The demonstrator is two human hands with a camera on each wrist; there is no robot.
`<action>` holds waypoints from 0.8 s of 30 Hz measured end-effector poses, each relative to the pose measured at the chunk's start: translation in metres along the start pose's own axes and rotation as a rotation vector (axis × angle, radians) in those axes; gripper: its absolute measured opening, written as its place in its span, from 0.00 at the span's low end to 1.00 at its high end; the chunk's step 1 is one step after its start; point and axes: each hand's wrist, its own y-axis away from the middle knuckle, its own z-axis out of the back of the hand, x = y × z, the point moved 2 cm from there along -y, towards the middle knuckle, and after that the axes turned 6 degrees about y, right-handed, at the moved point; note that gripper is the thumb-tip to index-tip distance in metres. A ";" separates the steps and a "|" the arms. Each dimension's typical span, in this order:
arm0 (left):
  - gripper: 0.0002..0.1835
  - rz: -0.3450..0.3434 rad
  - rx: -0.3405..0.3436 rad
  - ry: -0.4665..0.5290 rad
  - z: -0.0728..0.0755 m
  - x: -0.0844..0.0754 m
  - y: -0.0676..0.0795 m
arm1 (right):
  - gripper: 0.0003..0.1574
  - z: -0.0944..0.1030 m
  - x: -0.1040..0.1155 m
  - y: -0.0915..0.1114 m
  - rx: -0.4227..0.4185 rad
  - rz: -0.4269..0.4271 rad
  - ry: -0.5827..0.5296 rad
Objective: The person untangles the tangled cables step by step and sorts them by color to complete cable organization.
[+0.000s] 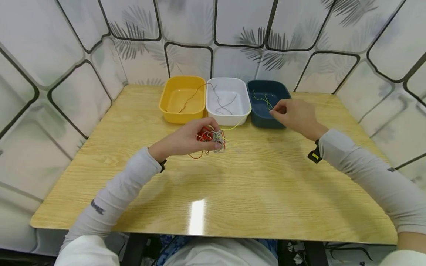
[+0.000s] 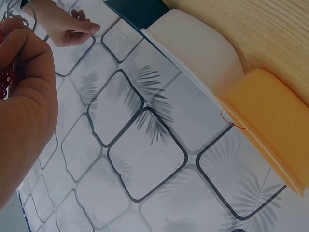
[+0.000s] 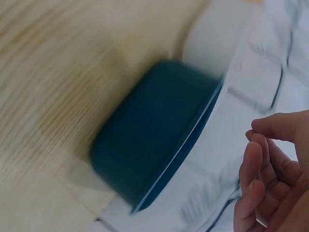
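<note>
White tub (image 1: 229, 119): our landmark; grey strands (image 1: 223, 107) lie inside it.
Yellow tub: (image 1: 183, 118) just left of the white tub, with a brownish strand (image 1: 191, 97) reaching over their shared rims.
Dark blue tub: (image 1: 268, 123) just right of the white tub; a yellow-green strand (image 1: 267, 102) shows inside.
Tangled bundle (image 1: 206, 135): red, grey and yellow, held in front of the white tub, above the table (image 1: 233, 192).
Left hand (image 1: 187, 138): fingers and thumb curled round the bundle.
Right hand (image 1: 297, 113): right of the white tub, thumb and forefinger together, apparently pinching the yellow-green strand; the right wrist view cannot confirm it.
Step in hand: we judge it to be laying yellow-green strand in the dark blue tub.
Next move: in our view, it calls for freeing the yellow tail (image 1: 234, 127) that trails from the bundle, without dragging grey or red along.
</note>
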 end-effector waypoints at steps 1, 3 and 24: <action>0.18 -0.003 -0.003 0.002 -0.001 -0.002 0.000 | 0.23 0.001 0.013 0.006 0.005 0.050 -0.008; 0.17 -0.012 -0.007 0.002 -0.002 -0.010 0.000 | 0.20 0.003 0.039 0.018 0.042 0.127 -0.097; 0.18 -0.129 0.126 0.008 -0.012 -0.008 -0.004 | 0.14 0.024 0.118 0.058 -0.235 0.548 -0.029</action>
